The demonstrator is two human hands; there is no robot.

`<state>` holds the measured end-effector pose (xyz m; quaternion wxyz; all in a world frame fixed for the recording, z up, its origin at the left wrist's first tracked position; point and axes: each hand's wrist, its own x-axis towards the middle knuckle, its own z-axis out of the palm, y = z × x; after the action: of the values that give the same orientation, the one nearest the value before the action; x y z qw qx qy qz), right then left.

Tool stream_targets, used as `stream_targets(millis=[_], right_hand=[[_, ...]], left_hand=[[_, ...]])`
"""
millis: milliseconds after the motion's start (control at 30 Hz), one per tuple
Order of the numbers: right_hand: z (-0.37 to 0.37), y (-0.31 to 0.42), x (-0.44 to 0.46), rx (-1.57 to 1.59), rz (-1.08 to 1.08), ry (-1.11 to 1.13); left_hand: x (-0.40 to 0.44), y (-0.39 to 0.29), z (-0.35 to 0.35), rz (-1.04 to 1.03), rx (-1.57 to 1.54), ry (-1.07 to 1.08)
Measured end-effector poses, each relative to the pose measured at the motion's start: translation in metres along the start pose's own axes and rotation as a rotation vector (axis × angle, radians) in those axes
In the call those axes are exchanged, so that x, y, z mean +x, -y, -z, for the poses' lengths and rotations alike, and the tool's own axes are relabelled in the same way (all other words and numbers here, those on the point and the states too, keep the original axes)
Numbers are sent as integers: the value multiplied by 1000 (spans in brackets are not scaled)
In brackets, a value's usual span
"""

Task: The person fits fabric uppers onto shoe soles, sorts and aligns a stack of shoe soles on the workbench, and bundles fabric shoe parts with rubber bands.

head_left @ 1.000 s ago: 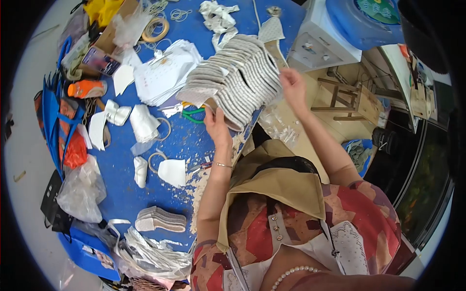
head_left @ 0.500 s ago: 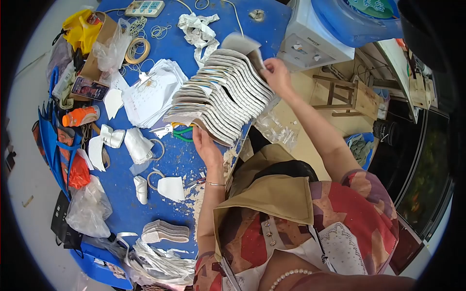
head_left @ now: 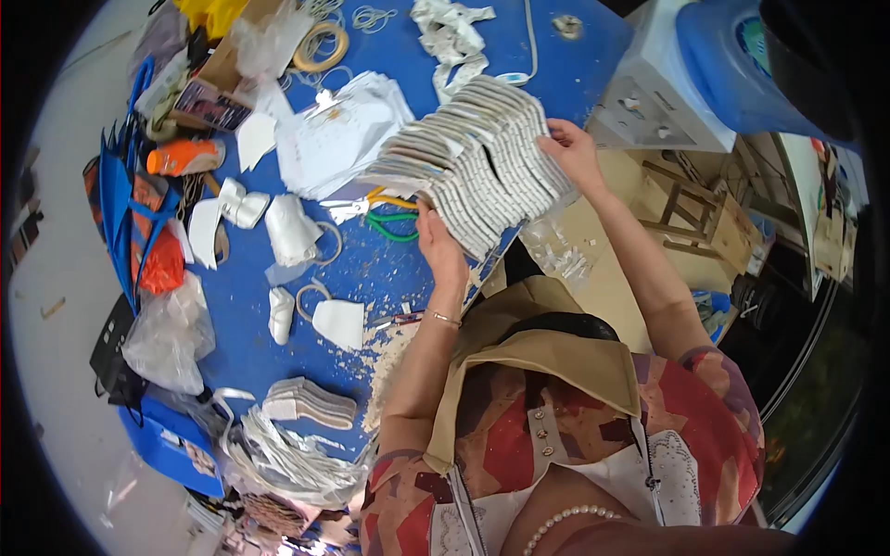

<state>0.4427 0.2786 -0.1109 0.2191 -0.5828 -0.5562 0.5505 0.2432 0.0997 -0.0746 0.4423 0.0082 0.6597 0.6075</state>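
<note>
A long row of curved, layered pads (head_left: 491, 176), pale grey-white with speckled edges, spans the space between my two hands at the table's near edge. At its lower left end, my left hand (head_left: 443, 246) is closed against the outermost pad, thumb up. My right hand (head_left: 573, 156) grips the upper right end, its fingers partly hidden behind the pads. Just left of my left hand lie scissors with green handles (head_left: 394, 227) and a tool with orange-yellow handles (head_left: 389, 197). Behind the row sits a pile of white paper sheets (head_left: 338, 139).
The blue table (head_left: 278, 357) also bears a smaller pad stack (head_left: 311, 402), white cut pieces (head_left: 338, 323), tape rolls (head_left: 322, 46), an orange bottle (head_left: 185, 157) and plastic bags (head_left: 171, 334). A water dispenser (head_left: 658, 93) stands right; a wooden stool (head_left: 695, 208) is on the floor.
The grey end piece that stood bent outward by my right hand now lies in line with the row. The row has tilted to show more of its speckled edges. My view has shifted.
</note>
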Motion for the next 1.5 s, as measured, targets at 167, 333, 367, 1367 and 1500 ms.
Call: stream_targets(millis=[167, 333, 367, 1367, 1500], right_hand=[[4, 14, -5, 13, -37, -17], [10, 19, -3, 18, -46, -37], [12, 19, -2, -9, -42, -21], [-122, 65, -154, -241, 209, 520], [-122, 61, -159, -377, 226, 498]], left_hand=[[7, 14, 3, -55, 170, -10], [14, 26, 6, -98, 314, 37], [15, 28, 6, -108, 344, 48], [-53, -47, 37, -46, 8, 217], [-56, -65, 63, -7, -231, 187]])
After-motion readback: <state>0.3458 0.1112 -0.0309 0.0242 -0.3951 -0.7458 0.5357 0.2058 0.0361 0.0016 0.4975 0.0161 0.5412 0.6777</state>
